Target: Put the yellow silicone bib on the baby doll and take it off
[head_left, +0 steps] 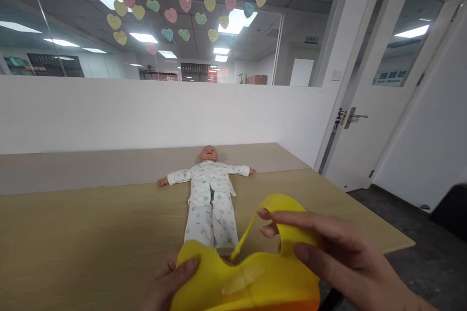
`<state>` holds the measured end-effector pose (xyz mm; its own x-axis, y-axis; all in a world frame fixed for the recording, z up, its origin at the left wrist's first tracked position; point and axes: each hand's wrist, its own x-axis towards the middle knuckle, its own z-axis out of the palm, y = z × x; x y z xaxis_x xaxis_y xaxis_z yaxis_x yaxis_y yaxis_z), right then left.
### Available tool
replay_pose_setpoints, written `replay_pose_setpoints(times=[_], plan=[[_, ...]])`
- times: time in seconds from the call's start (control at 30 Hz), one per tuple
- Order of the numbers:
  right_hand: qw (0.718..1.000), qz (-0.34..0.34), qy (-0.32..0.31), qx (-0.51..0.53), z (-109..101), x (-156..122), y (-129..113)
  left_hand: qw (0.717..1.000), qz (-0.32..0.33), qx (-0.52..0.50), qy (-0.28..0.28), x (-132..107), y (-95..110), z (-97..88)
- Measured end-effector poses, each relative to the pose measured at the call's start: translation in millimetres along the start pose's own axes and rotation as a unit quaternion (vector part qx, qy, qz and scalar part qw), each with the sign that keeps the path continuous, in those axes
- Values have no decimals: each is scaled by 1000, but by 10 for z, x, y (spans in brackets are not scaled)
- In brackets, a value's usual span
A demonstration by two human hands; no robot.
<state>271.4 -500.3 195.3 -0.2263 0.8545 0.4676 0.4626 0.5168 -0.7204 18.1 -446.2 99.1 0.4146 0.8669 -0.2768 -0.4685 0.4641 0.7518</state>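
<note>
A yellow bib (272, 274) is held nearer than the doll (209, 182).
The left hand (168, 277) has its grip on one side, the right hand (350, 252) on the other, at the looped end; the doll lies face up on the bench (102, 238).

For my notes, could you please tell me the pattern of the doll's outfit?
The outfit is white with small scattered prints, some green, in the head view.

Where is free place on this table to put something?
Left of the doll, bare table; right, another patch between its arm and the table's edge. Crowded: the near middle, where left hand and right hand hold the yellow item.
</note>
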Motion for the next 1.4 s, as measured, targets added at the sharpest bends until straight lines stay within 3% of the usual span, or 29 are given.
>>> replay_pose_setpoints(times=[0.13, 0.27, 0.5, 0.63, 0.8, 1.0, 1.23, 1.4], plan=[[991, 62, 18, 114, 12, 168, 3, 999, 19, 33, -9, 21, 212, 146], [978, 58, 44, 197, 39, 402, 135, 994, 58, 89, -17, 171, 520, 184], [949, 15, 75, 306, 101, 1131, 293, 961, 185, 194, -69, 627, 1144, 322], [935, 17, 77, 345, 111, 1596, 517, 949, 218, 213, -76, 976, 1380, 285], [938, 34, 52, 341, 179, 2164, 943, 944, 247, 212, -48, 1495, 1577, 145], [932, 83, 61, 349, 384, 2729, 1628, 937, 250, 243, 21, 2256, 1712, -105], [967, 135, 98, 193, 728, 3158, 2447, 929, 207, 302, 57, 3166, 1770, -448], [978, 162, 75, 106, 1059, 3316, 2973, 917, 188, 324, 136, 3665, 1680, -791]])
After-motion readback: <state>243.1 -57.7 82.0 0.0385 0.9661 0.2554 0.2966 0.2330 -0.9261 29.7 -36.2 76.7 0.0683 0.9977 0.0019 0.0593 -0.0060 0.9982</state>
